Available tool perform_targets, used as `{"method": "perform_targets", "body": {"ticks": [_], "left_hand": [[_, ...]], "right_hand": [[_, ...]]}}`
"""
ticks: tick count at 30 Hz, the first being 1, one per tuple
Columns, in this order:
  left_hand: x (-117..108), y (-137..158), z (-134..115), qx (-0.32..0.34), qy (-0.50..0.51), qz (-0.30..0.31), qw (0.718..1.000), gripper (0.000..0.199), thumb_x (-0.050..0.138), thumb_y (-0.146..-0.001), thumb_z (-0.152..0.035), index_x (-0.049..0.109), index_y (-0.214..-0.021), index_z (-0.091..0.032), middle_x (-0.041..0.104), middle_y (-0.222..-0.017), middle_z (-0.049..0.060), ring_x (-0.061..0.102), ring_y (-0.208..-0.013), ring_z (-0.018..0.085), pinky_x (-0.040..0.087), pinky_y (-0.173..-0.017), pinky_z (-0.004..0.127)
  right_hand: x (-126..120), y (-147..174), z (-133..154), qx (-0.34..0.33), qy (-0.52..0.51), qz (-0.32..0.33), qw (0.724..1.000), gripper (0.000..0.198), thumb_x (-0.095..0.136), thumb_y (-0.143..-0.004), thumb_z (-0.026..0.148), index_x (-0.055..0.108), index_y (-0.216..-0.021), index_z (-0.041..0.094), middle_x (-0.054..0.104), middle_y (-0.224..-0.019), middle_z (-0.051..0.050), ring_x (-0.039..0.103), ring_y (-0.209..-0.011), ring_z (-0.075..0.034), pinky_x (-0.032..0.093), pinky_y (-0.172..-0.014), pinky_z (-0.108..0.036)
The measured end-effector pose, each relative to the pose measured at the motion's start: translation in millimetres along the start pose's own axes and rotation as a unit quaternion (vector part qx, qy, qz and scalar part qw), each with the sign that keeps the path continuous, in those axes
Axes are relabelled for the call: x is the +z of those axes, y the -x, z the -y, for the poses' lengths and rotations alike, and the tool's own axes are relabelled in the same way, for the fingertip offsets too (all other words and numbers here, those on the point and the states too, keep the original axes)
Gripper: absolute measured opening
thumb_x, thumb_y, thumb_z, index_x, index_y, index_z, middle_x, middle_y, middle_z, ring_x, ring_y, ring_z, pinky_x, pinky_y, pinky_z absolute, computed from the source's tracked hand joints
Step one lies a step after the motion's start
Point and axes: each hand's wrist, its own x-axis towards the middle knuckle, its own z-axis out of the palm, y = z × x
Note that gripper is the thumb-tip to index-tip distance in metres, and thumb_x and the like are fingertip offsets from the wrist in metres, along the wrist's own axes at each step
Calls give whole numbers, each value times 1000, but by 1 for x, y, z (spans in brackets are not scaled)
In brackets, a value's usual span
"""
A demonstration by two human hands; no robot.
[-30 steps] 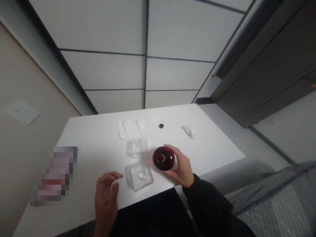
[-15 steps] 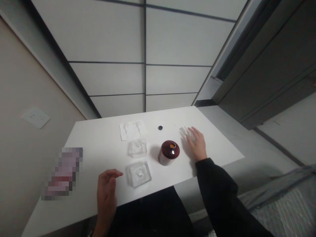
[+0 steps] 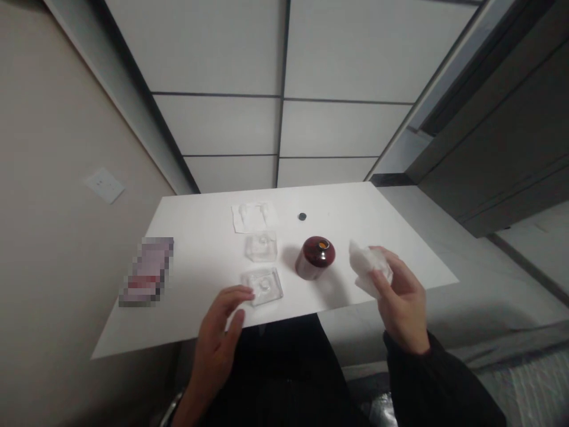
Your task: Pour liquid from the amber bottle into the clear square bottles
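My right hand (image 3: 402, 305) is closed around a crumpled white tissue (image 3: 370, 268), raised beside the table's right part. My left hand (image 3: 220, 326) is open, thumb apart, with its fingertips at the left edge of a clear, square glass bottle (image 3: 265, 286); whether they touch it I cannot tell. Just behind stands a second clear square glass bottle (image 3: 261, 249). A dark red, round-shouldered bottle (image 3: 315, 260) stands upright between my hands, its small mouth uncovered and orange inside.
A small black cap (image 3: 302, 216) lies behind the red bottle. Two clear pieces rest on a white paper sheet (image 3: 254, 222) at the back. A blurred-out pinkish item (image 3: 146, 270) lies on the left of the white table (image 3: 200, 296). Panelled doors (image 3: 222, 124) stand behind.
My right hand has lifted off the table and come nearer me, now visibly gripping the tissue. My left hand has moved right to the near glass bottle. The view has shifted.
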Motion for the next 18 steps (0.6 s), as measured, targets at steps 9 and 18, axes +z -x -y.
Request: {"method": "perform_targets", "body": {"ticks": [9,18], "left_hand": [[-6,20,-19,-103,17,6,994,44,77,-96,-50,74,-134,-29,76,-137,11,74,-124,32,65,-100,42],[-26,10,14,-180,2,-47,983,43,78,-91,-39,74,-130,-22,79,-116,7,69,-68,16,58,-59,25]], "right_hand": [[110,67,107,-182,-67,251,948,67,57,-103,14,39,-166,29,72,-132,-12,70,-129,-28,65,-103,-45],[109,56,31,-105,-19,205,973,52,64,-99,20,56,-150,27,67,-143,-15,64,-135,-34,57,-110,-59]]}}
